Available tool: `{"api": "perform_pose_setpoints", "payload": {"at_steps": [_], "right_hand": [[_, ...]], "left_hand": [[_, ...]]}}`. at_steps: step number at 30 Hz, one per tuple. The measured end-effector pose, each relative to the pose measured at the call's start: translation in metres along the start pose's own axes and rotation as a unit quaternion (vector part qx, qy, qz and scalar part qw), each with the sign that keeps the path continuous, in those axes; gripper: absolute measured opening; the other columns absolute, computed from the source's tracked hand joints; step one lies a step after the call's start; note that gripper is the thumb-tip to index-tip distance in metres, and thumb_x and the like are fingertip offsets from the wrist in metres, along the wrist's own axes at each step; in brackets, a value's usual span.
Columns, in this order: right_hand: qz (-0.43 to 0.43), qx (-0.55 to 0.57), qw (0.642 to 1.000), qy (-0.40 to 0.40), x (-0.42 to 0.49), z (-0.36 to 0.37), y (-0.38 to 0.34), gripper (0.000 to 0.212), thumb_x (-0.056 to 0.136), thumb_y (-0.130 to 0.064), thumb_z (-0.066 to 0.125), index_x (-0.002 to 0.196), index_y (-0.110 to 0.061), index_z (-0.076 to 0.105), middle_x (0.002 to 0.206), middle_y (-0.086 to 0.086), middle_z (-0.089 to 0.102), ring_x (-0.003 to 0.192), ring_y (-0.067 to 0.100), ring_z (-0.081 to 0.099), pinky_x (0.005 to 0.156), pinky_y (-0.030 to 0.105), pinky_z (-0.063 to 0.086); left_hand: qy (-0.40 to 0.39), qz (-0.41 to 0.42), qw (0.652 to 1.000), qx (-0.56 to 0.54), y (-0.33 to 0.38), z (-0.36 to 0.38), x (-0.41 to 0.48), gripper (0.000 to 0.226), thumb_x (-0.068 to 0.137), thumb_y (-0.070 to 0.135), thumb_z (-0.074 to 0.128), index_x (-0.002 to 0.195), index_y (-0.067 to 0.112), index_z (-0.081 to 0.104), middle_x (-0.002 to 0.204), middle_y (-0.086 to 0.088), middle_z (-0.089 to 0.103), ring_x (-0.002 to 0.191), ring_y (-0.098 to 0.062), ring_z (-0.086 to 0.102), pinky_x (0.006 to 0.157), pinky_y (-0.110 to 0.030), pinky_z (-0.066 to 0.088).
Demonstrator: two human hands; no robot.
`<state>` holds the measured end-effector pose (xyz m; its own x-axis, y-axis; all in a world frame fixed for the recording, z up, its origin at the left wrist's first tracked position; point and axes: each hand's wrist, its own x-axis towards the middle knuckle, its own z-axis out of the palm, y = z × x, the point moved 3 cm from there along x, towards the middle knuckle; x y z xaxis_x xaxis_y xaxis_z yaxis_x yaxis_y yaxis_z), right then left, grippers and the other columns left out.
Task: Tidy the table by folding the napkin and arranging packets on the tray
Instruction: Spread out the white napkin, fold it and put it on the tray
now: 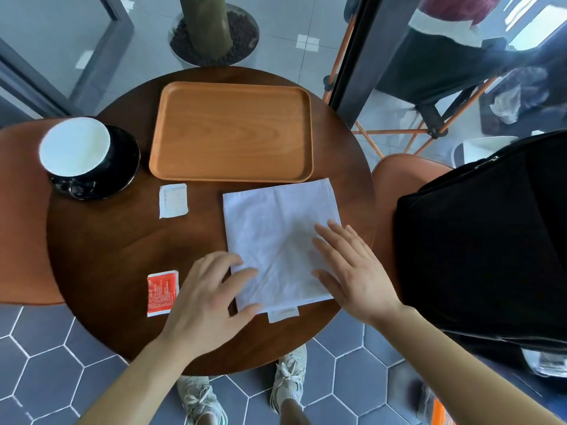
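A white cloth napkin lies flat on the round dark wooden table, just below the wooden tray, which holds nothing. My left hand rests with spread fingers on the napkin's near left corner. My right hand lies flat with fingers apart on its right side. A white packet sits left of the napkin. A red packet lies near the table's front, just left of my left hand. A white label tab sticks out under the napkin's near edge.
A white cup on a black saucer stands at the table's left edge. Orange chair seats sit left and right of the table; a black bag fills the right one. A plant pot stands beyond the table.
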<state>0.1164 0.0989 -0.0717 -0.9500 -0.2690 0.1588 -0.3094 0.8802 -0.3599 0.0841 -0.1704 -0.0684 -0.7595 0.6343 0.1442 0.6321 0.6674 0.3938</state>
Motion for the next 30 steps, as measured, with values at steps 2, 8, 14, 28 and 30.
{"api": "perform_pose_setpoints", "payload": {"at_steps": [2, 8, 14, 28, 30], "right_hand": [[-0.014, 0.007, 1.0, -0.016, -0.013, -0.002, 0.0, 0.031, 0.099, -0.03, 0.06, 0.119, -0.008, 0.068, 0.141, 0.008, 0.058, 0.139, 0.032, 0.046, 0.117, 0.049, 0.034], [0.001, 0.032, 0.999, -0.003, -0.029, -0.006, 0.0, 0.007, 0.094, -0.021, 0.067, 0.091, -0.014, 0.069, 0.115, 0.003, 0.064, 0.113, 0.026, 0.059, 0.091, 0.034, 0.05], [0.012, 0.049, 0.999, -0.017, -0.031, -0.007, -0.001, 0.02, 0.094, -0.036, 0.067, 0.094, -0.015, 0.067, 0.119, 0.001, 0.061, 0.113, 0.024, 0.058, 0.094, 0.036, 0.049], [0.038, 0.097, 0.994, 0.042, -0.035, -0.033, -0.009, 0.018, 0.095, -0.019, 0.062, 0.097, -0.007, 0.075, 0.094, 0.002, 0.075, 0.089, 0.021, 0.072, 0.096, 0.034, 0.055], [0.081, 0.138, 0.987, 0.028, -0.034, -0.036, -0.01, 0.013, 0.094, -0.018, 0.063, 0.099, -0.011, 0.074, 0.09, -0.003, 0.073, 0.082, 0.018, 0.07, 0.08, 0.03, 0.058]], "left_hand": [[-0.035, 0.036, 0.999, 0.01, 0.0, 0.0, -0.012, 0.039, 0.08, 0.045, 0.073, 0.111, 0.021, 0.069, 0.114, -0.004, 0.059, 0.111, -0.025, 0.055, 0.093, -0.038, 0.045], [-0.031, 0.091, 0.995, 0.038, 0.005, -0.001, -0.012, 0.017, 0.082, 0.025, 0.075, 0.097, 0.018, 0.073, 0.106, -0.007, 0.066, 0.108, -0.028, 0.062, 0.087, -0.041, 0.052], [0.038, 0.112, 0.992, 0.053, 0.019, -0.004, -0.017, 0.009, 0.086, 0.008, 0.065, 0.086, 0.009, 0.074, 0.096, -0.008, 0.073, 0.104, -0.029, 0.07, 0.091, -0.039, 0.057], [0.072, -0.04, 0.99, -0.115, 0.015, -0.029, -0.025, 0.025, 0.095, 0.029, 0.057, 0.101, 0.012, 0.074, 0.085, 0.006, 0.073, 0.076, -0.012, 0.068, 0.07, -0.028, 0.056], [0.023, -0.082, 0.981, -0.175, 0.01, -0.027, -0.031, 0.037, 0.087, 0.047, 0.065, 0.115, 0.022, 0.068, 0.108, 0.019, 0.068, 0.102, 0.0, 0.062, 0.088, -0.019, 0.048]]}}
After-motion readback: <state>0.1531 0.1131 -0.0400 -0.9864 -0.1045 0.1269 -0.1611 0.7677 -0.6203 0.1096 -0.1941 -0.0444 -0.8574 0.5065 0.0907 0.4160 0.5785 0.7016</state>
